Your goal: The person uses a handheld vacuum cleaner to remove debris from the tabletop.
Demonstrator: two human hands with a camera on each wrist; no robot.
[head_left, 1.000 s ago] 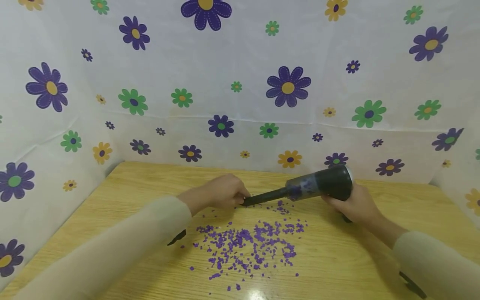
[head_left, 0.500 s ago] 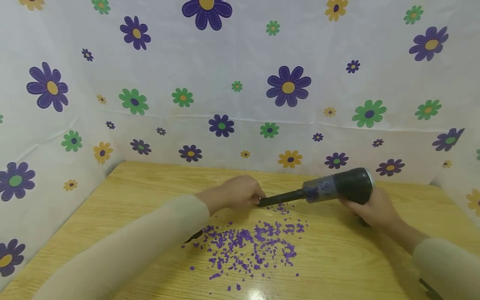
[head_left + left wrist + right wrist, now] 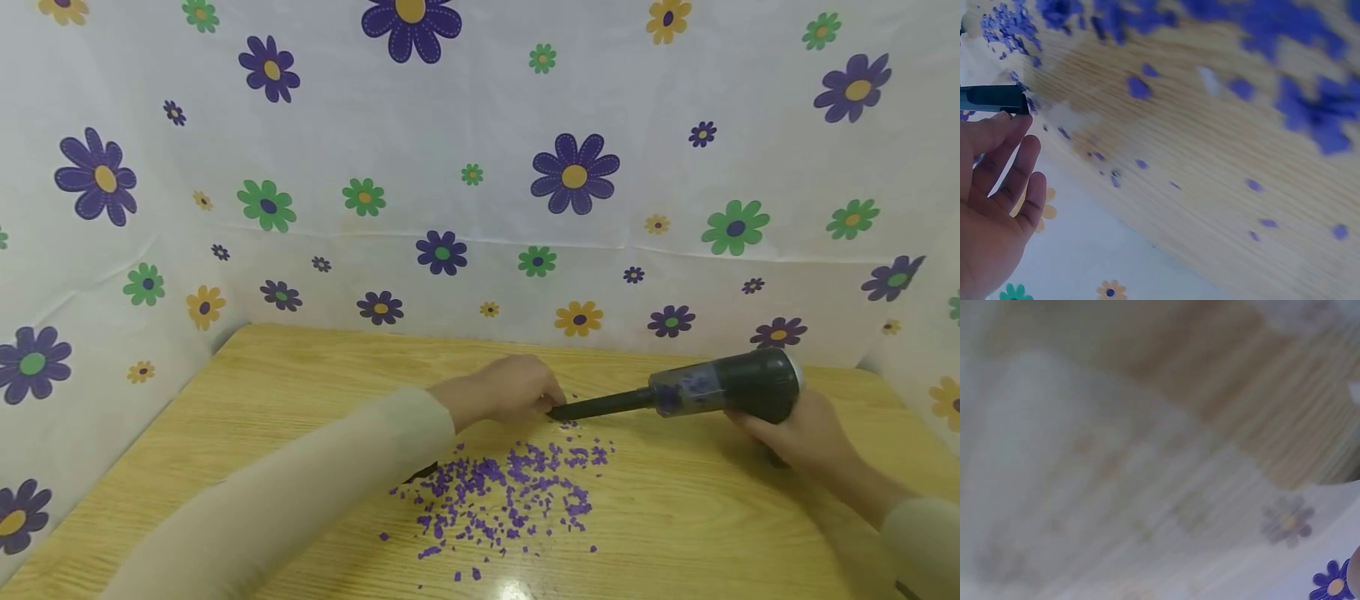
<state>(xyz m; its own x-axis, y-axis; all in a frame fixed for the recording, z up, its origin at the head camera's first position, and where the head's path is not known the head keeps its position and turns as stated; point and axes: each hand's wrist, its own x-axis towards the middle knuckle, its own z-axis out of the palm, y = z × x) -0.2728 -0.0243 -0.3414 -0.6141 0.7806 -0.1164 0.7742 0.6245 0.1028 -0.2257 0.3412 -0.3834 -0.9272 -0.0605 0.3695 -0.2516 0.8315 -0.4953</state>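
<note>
Right hand (image 3: pixel 808 429) curls round a dark vacuum (image 3: pixel 753 383), purple bits (image 3: pixel 669 395) in its clear cup (image 3: pixel 708 383); left hand (image 3: pixel 517 387) touches the nozzle (image 3: pixel 607 403) tip, pinch unclear

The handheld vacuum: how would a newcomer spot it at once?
Find the wooden table, then the right hand over it. That grips the handheld vacuum, its nozzle slanting to the left hand. Unlike the tiny purple scraps nearby, it is large and dark with a see-through barrel.
</note>
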